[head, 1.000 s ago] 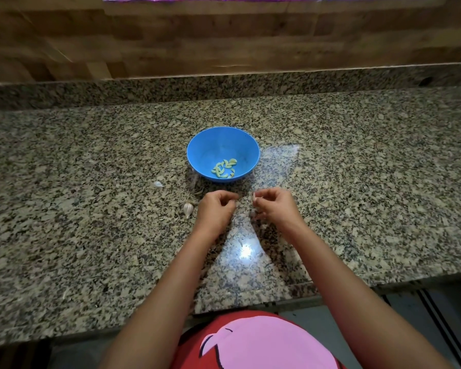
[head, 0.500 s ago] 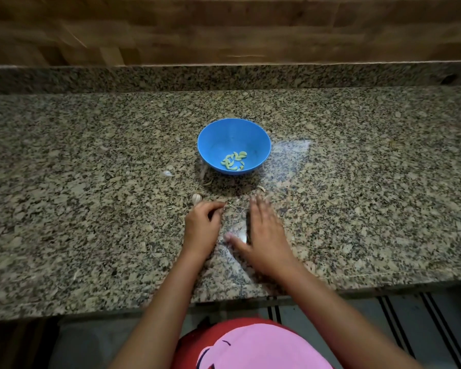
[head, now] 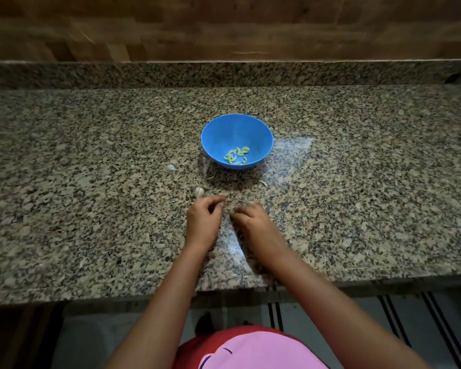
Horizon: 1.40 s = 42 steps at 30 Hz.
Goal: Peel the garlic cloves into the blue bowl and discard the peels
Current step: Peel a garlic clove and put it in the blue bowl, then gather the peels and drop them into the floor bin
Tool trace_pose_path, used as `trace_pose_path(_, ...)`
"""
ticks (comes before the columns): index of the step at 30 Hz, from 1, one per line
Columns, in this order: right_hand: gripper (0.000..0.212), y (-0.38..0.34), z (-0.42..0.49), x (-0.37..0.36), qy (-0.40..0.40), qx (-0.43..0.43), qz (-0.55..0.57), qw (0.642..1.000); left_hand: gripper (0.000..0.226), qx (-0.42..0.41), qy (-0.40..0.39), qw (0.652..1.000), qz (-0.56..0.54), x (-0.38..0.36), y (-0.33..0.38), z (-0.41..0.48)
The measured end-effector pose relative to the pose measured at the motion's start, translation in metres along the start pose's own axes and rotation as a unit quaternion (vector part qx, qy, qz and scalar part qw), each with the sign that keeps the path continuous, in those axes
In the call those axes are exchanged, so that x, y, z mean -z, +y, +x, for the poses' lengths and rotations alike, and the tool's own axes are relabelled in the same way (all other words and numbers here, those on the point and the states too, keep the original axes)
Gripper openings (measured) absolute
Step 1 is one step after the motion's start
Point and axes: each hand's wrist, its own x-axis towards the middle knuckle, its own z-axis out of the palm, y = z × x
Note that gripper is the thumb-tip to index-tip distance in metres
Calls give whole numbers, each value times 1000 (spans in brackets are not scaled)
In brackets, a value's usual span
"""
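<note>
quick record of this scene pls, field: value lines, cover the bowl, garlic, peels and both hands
surface: granite counter
bowl: blue bowl, upright, mid-counter
in bowl: several peeled cloves
unpeeled garlic: one pale piece on the counter, just beyond the left hand
peels: loose scraps on the counter near the bowl
left hand: fingers curled; whether it holds anything is hidden
right hand: blurred, low over the counter; grip unclear

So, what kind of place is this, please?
Probably a home kitchen: a speckled granite counter, a wood-pattern wall behind it, and a blue bowl holding peeled garlic cloves.
</note>
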Motion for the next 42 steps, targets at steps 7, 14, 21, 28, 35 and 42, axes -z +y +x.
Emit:
trace_pose_path(7, 21, -18, -10, 15, 15, -95, 81, 992, 17, 113, -7, 980, -167, 3, 1, -21)
trace_pose_path(14, 17, -96, -1, 7, -65, -289, 542, 786, 15, 199, 82, 869, -445, 69, -14, -69)
trace_pose_path(21, 23, -249, -28, -81, -277, -251, 602, 705, 17, 204, 275, 786, -514, 202, -98, -173)
trace_pose_path(28, 16, -422, -88, -204, -427, -214, 506, 718, 16, 271, 429, 722, -470, 333, -218, -306)
trace_pose_path(35, 31, -522, -128, -309, -500, -192, 400, 744, 12, 325, 528, 601, -503, 399, -315, -388)
trace_pose_path(42, 19, -548, -147, -406, -541, -264, 300, 740, 16, 405, 529, 526, -529, 406, -373, -410)
